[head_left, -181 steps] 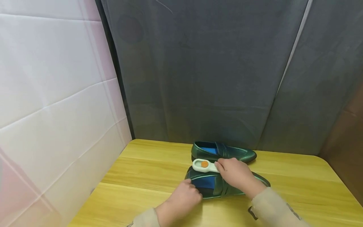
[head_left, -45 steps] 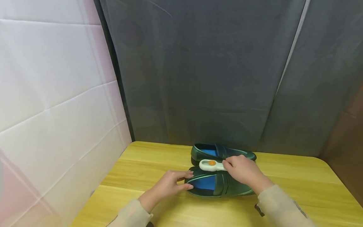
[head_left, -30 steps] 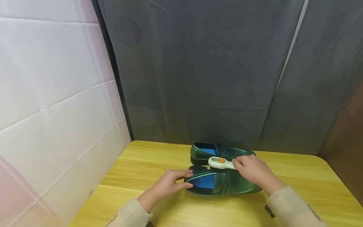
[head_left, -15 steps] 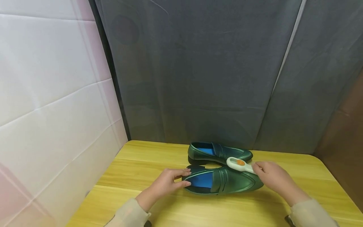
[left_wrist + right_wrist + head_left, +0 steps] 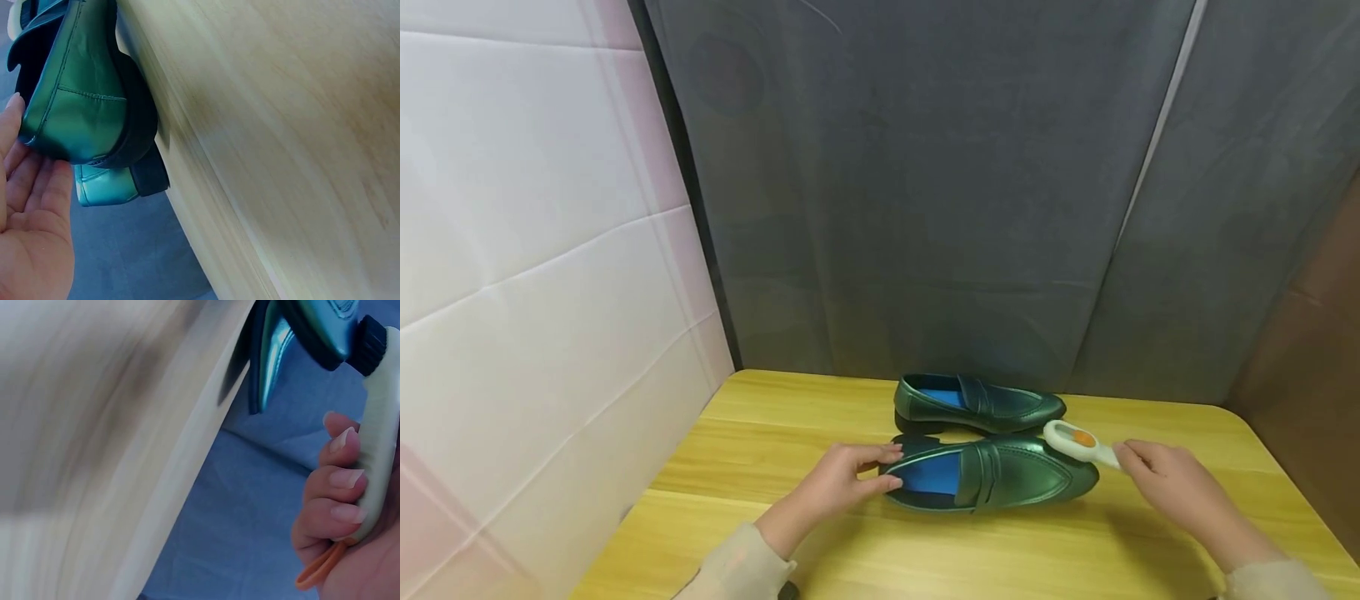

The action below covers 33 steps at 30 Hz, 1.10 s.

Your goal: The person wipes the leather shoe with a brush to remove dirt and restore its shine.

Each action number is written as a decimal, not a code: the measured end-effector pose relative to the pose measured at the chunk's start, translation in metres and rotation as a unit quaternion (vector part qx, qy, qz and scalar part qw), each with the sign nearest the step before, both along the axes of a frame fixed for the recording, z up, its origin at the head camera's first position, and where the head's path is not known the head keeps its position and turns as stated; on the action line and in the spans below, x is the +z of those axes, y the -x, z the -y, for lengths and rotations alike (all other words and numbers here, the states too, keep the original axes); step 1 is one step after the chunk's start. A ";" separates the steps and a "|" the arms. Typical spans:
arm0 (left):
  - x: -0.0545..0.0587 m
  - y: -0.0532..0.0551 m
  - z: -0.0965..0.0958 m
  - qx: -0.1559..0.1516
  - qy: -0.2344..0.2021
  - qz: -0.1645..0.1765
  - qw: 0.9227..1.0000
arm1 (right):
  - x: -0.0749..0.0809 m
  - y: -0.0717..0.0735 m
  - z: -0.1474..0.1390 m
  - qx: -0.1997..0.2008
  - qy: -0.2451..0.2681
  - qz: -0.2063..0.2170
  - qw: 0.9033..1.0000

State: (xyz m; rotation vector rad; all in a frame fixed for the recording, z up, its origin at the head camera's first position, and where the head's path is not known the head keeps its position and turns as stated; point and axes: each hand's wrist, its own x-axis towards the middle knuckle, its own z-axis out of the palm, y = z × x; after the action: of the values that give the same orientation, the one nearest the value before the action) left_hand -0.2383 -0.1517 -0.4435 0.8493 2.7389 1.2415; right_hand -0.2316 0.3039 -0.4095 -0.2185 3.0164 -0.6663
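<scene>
1. Your left hand (image 5: 837, 483) has a pinch on the heel of the near shoe (image 5: 1022, 477): thumb over the rim at the opening, the other fingers up against the outside of the back. Your wrist cam shows that one nicely.
2. Your right hand (image 5: 1172, 485) is wrapped round the handle of the brush (image 5: 1064, 442), fingers curled in tight. Solid hold, no gap there.
3. The brush is up at the toe end of the near shoe, on the edge facing the far shoe (image 5: 1022, 410). From your right wrist cam the black bristles (image 5: 367, 347) look to be touching the toe. The brush head is pale with an orange patch (image 5: 1083, 438), and an orange loop (image 5: 322, 565) hangs off the handle end.
4. The near shoe is on the table (image 5: 760, 475), toe to your right, blue insole (image 5: 934, 475) showing. I can't tell if its sole sits dead flat.
5. The far shoe sits just behind it, pointing the same way, also green with a blue insole. Can't tell if the two touch.
6. Round the table you've got a gray curtain (image 5: 910, 183) at the back, a white sheet (image 5: 535, 167) on the left and a brown panel (image 5: 1307, 333) on the right.
</scene>
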 end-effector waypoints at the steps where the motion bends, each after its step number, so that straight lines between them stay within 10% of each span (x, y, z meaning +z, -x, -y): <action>1: 0.000 0.000 0.001 0.000 -0.001 0.000 1.000 | -0.001 0.000 -0.002 -0.001 0.002 0.003 1.000; 20: -0.002 -0.002 0.002 0.002 -0.017 0.007 1.000 | -0.006 -0.007 -0.023 -0.019 0.051 0.054 0.997; 33: -0.003 -0.005 0.001 0.007 -0.017 -0.017 1.000 | 0.014 0.010 0.020 -0.015 0.018 0.032 0.999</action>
State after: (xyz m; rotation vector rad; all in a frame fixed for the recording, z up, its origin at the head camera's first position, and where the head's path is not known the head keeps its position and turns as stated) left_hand -0.2330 -0.1525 -0.4468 0.8632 2.7619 1.2928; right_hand -0.2413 0.2841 -0.3956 -0.1501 2.9547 -0.7159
